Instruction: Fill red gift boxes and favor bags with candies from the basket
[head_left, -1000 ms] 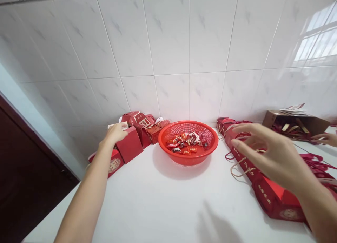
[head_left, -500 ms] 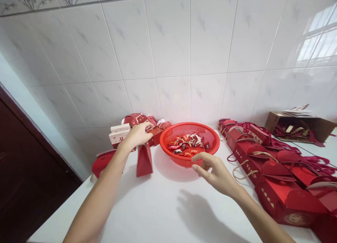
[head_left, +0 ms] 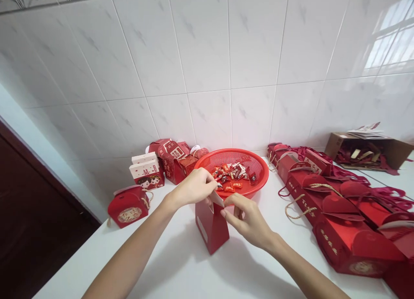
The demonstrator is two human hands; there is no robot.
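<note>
A tall red paper gift box [head_left: 213, 230] with tapering sides is held near the front of the red basket, its top edges pointing up. My left hand [head_left: 196, 187] grips the top of this box from the left, fingers closed on a flap. On the right side of the same top, my right hand [head_left: 247, 217] pinches the edge between thumb and forefinger. Behind the hands stands a red plastic basket [head_left: 263, 178] with wrapped candies [head_left: 234, 178] in it. The inside of the gift box is hidden.
Left of the basket are several red boxes [head_left: 174, 156], a white-and-red box [head_left: 147, 171] and a red box with a rope handle [head_left: 129, 206]. Rows of red boxes [head_left: 343, 221] line the right. A cardboard box [head_left: 368, 150] stands at the back right against the tiled wall.
My left hand has brought the red gift box rightward and nearer, in front of the basket. My right hand has moved left and closed on the box's top edge. The view has shifted slightly.
</note>
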